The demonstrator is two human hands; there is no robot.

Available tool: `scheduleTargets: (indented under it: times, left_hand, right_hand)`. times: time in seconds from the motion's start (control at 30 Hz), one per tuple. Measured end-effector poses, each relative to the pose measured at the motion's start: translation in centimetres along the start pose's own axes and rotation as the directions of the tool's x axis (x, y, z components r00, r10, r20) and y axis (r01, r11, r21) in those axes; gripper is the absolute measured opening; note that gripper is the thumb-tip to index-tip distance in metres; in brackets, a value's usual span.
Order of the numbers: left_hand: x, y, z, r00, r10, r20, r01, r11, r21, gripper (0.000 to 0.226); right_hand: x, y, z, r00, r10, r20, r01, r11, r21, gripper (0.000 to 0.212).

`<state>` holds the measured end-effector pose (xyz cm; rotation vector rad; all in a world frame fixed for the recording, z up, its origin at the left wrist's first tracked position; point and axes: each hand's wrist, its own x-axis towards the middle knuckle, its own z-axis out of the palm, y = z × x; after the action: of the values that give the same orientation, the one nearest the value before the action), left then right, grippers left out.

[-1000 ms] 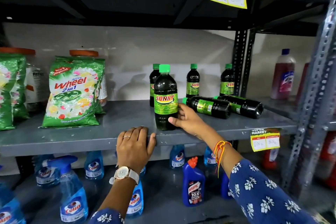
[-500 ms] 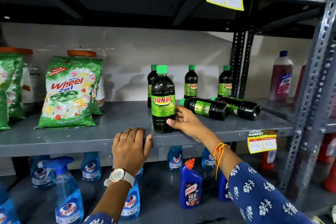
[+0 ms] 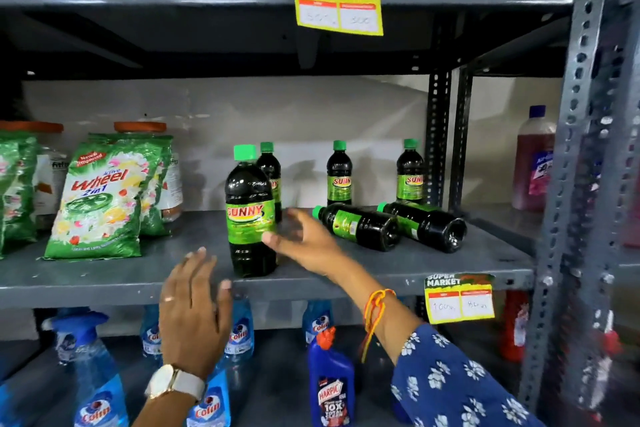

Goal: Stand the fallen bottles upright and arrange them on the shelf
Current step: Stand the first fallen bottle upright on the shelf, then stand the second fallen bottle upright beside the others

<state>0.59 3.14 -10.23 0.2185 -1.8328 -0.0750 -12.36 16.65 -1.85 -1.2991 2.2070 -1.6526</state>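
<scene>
A dark Sunny bottle (image 3: 249,211) with a green cap stands upright near the front of the grey middle shelf (image 3: 104,279). Three more stand upright at the back: one bottle (image 3: 272,168) right behind it, another (image 3: 339,173) in the middle, and a third (image 3: 410,172) by the post. Two bottles lie on their sides, caps pointing left: one fallen bottle (image 3: 360,225) and another (image 3: 427,224) to its right. My right hand (image 3: 304,241) is blurred, fingers spread, just right of the front bottle. My left hand (image 3: 194,308) hovers open at the shelf's front edge.
Green Wheel detergent bags (image 3: 100,198) and orange-lidded jars fill the shelf's left. A pink bottle (image 3: 533,163) stands beyond the perforated posts (image 3: 438,135) on the right. Below are blue Colin spray bottles (image 3: 83,371) and a Harpic bottle (image 3: 330,381). A yellow price tag (image 3: 459,298) hangs on the shelf edge.
My right hand has let go of the front upright bottle and spread its fingers. My left hand has lifted off the shelf edge. The view has tilted upward.
</scene>
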Motion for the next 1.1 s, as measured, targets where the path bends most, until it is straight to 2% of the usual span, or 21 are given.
scheduleTargets:
  times: [0.07,0.1,0.17,0.23,0.27,0.33,0.43,0.5,0.57,0.63,0.73,0.9,0.93,1.03,1.1]
  left_hand:
    - [-0.1,2.7,0.5,0.985,0.173,-0.007,-0.173,0.984,-0.039,0.036]
    - [0.3,4.2,1.0,0.968,0.25,0.035,-0.248,0.967,-0.062,0.035]
    - [1.3,7.4,2.2,0.929,0.328,0.169,-0.318,0.944,-0.083,0.039]
    - [2.2,10.0,3.3,0.909,0.276,0.311,-0.277,0.96,-0.042,0.052]
    - [2.4,10.9,3.8,0.905,0.221,0.362,-0.232,0.973,-0.013,0.057]
    - [2.2,11.9,4.4,0.895,0.125,0.428,-0.153,0.988,0.032,0.056]
    - [1.7,11.9,4.7,0.898,0.074,0.433,-0.12,0.99,0.079,0.042]
    - [1.5,11.9,5.1,0.909,0.067,0.412,-0.116,0.989,0.095,0.04]
    - [1.4,11.9,5.4,0.923,0.058,0.381,-0.103,0.99,0.1,0.041]
    - [1.3,11.9,5.7,0.934,0.049,0.353,-0.088,0.991,0.096,0.04]
    - [1.2,11.8,5.8,0.943,0.056,0.329,-0.087,0.993,0.081,0.039]
    - [1.1,11.5,6.3,0.946,0.061,0.319,-0.086,0.994,0.065,0.038]
    - [1.0,11.4,6.3,0.946,0.056,0.318,-0.081,0.995,0.065,0.038]
    - [0.9,11.3,6.4,0.949,0.05,0.31,-0.071,0.996,0.059,0.037]
    - [0.9,11.4,6.5,0.951,0.051,0.304,-0.072,0.996,0.061,0.037]
  right_hand:
    - [0.5,-0.2,-4.1,0.976,-0.073,-0.207,0.036,0.983,-0.18,0.077]
    - [0.8,-0.1,-6.4,0.948,-0.1,-0.302,-0.001,0.948,-0.318,0.071]
    - [1.6,0.5,-10.0,0.935,-0.057,-0.35,-0.174,0.786,-0.594,0.072]
    - [1.9,1.0,-11.1,0.943,0.13,-0.307,-0.324,0.578,-0.749,0.09]
    - [2.0,1.3,-10.9,0.934,0.206,-0.292,-0.357,0.505,-0.786,0.094]
    - [2.1,2.0,-10.1,0.924,0.218,-0.314,-0.381,0.452,-0.806,0.082]
    - [2.3,2.9,-10.0,0.922,0.067,-0.382,-0.364,0.487,-0.794,0.063]
    - [2.0,3.7,-10.3,0.901,-0.02,-0.434,-0.314,0.661,-0.682,0.065]
    - [1.5,4.1,-10.2,0.889,-0.013,-0.458,-0.194,0.895,-0.402,0.065]
    - [1.4,4.3,-9.8,0.907,0.006,-0.422,-0.066,0.99,-0.126,0.048]
    - [1.4,4.8,-9.4,0.925,0.038,-0.377,-0.013,0.997,0.07,0.026]
    - [1.2,5.4,-9.6,0.949,0.084,-0.305,-0.042,0.989,0.141,0.035]
    - [1.0,5.3,-9.5,0.954,0.083,-0.288,-0.044,0.989,0.139,0.043]
    - [0.9,5.3,-9.2,0.945,0.081,-0.317,-0.062,0.996,0.07,0.088]
    - [0.9,5.4,-9.2,0.931,0.093,-0.353,-0.104,0.994,-0.012,0.095]
